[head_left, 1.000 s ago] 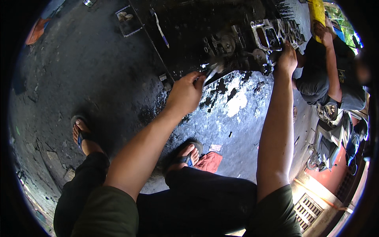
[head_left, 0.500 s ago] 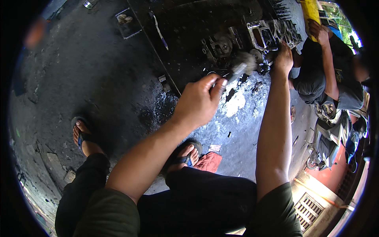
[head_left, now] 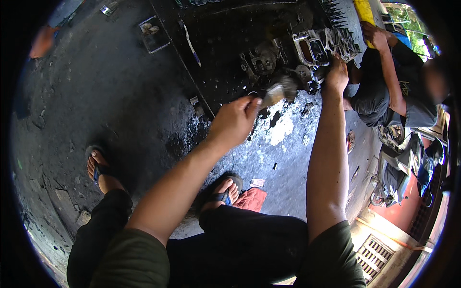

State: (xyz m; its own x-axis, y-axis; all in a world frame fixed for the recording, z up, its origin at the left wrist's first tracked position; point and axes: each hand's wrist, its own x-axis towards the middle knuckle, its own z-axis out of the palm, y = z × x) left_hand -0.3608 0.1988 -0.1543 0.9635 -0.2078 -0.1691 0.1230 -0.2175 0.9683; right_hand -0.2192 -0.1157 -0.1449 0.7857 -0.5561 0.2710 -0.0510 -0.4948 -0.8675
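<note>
My left hand [head_left: 233, 121] is closed around the handle of a paintbrush [head_left: 274, 93]. The brush has a flat metal ferrule, and its bristles are smeared by motion beside the engine parts. Farther right, my right hand [head_left: 337, 74] grips the near edge of a metal engine part [head_left: 305, 50] with large openings; its fingertips are partly hidden. A round metal part [head_left: 303, 73] lies close to the bristles. Left of these sits another dark, oily engine part [head_left: 264, 58]. All of them lie over a dark, wet tray [head_left: 216, 79].
A white-handled toothbrush-like tool [head_left: 191, 45] and a small shallow box [head_left: 152, 34] lie at the far left. Across on the right, a co-worker's hands [head_left: 376, 36] hold a yellow cylinder [head_left: 365, 14]. A red cloth [head_left: 250, 199] lies by my foot. A motorcycle [head_left: 398, 163] stands at right.
The brush and my left hand have moved slightly left and nearer. My right hand stays at the engine part, and the whole view has shifted a little.
</note>
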